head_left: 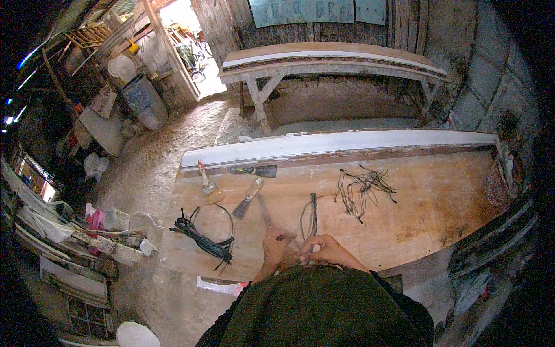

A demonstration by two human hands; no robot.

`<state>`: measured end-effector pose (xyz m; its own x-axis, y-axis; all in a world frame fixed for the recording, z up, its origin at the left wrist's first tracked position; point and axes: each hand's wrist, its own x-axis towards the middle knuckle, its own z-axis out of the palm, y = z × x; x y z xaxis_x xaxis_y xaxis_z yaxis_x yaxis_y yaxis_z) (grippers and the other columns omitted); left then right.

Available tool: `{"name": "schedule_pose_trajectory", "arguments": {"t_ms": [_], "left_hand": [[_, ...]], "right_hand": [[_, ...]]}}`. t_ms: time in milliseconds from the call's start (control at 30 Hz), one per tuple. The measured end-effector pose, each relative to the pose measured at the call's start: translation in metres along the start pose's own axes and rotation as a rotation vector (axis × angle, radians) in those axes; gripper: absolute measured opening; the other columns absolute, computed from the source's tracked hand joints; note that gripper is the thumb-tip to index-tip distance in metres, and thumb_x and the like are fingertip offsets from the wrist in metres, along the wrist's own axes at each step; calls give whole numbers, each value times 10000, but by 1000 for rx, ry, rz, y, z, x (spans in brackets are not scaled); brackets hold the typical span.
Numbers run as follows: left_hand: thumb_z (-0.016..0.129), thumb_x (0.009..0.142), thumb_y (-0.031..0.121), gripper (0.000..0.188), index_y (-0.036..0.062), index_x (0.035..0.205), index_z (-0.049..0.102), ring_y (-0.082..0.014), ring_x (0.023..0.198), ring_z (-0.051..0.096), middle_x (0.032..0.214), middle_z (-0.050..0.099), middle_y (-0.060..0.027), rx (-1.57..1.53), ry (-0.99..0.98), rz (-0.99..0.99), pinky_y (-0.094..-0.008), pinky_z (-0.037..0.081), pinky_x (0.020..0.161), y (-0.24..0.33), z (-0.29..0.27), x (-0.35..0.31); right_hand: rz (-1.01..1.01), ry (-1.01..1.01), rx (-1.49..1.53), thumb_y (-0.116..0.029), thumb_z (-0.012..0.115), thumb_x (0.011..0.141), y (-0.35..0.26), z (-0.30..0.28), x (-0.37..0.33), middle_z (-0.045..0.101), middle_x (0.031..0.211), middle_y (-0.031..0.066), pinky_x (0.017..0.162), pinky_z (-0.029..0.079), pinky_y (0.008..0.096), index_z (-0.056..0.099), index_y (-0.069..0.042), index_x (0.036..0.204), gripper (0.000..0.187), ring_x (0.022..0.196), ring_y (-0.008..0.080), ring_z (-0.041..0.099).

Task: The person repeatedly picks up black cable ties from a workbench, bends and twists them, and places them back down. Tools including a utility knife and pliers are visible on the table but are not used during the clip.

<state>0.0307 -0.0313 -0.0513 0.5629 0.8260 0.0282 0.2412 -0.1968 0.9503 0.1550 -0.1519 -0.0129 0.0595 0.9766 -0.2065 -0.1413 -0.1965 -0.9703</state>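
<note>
Brace your left hand (pixel 278 246) against your right hand (pixel 329 250), both curled close together by the worktop's (pixel 399 234) near edge, grip unclear.

cord bundle (pixel 203 241) left, cord heap (pixel 368 180) right, on table (pixel 422 222), bench (pixel 335 70) behind

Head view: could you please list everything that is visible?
Tabletop: one, light brown, centre
Cord bundle: one, black, tabletop's left
Thin cords: one tangle, dark, tabletop's right
Cord loop: one, dark, beyond hands
Paintbrush: one, pale bristles, tabletop's far left
Scraper-like tools: two, dark-bladed, beside paintbrush
Long strip: one, white, tabletop's far edge
Bench: one, greyish, behind tabletop
Barrel: one, blue, upper left
Clutter: uncounted, mixed colours, left side
Sleeves: two, black, bottom
Left hand: one, bare, tabletop's near edge
Right hand: one, bare, beside left hand
</note>
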Motion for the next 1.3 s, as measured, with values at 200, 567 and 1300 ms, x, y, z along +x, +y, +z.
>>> {"name": "schedule_pose_trajectory", "arguments": {"t_ms": [200, 567, 1300], "left_hand": [[618, 710, 130, 118, 22, 753, 593, -175, 731, 527, 782, 550, -69, -10, -318, 67, -297, 422, 660, -3, 9, -5], [549, 783, 146, 126, 24, 805, 529, -123, 768, 477, 792, 500, -39, -254, -830, 197, -254, 384, 687, 4, 8, -16], [469, 811, 85, 43, 83, 836, 505, -99, 606, 478, 686, 483, 4, -1513, -344, -470, -253, 448, 644, -84, -9, 15]], "right_hand": [[-311, 512, -77, -25, 612, 678, 24, -12, 15, 537, 679, 16, 637, 412, 234, 491, -32, 664, 121, 674, 102, 518], [-351, 741, -377, -44, 596, 682, 43, -17, 23, 525, 733, 56, 587, 380, 251, 604, -62, 780, 100, 674, 150, 477], [-436, 132, -1081, -250, 541, 713, 49, 10, 21, 542, 651, 80, 529, 404, 403, 561, -110, 687, 144, 585, 314, 519]]}}
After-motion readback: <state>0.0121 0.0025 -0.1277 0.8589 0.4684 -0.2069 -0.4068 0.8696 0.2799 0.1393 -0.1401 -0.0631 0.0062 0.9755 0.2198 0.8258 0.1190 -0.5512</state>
